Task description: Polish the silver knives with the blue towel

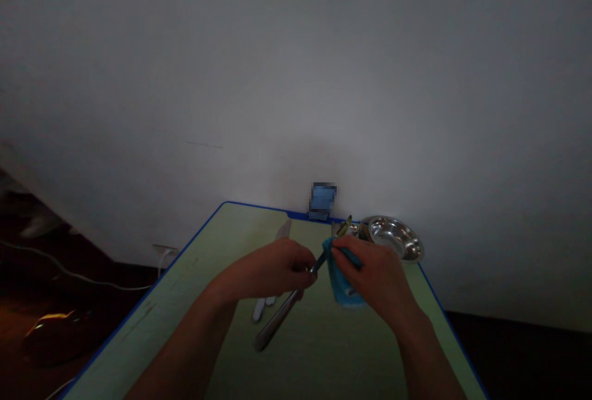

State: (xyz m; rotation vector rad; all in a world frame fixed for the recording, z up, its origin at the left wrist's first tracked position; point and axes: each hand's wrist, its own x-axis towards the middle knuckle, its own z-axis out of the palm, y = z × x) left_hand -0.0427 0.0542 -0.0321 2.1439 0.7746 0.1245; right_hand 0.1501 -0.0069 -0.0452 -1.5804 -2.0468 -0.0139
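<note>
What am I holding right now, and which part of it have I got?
Your left hand holds a long metal utensil around its middle, handle end free; your right hand pinches a blue cloth by its upper part.

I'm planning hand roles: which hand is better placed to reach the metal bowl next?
Probably the right hand: though holding the blue cloth, it is nearer the bowl; the left hand grips the utensil.
</note>
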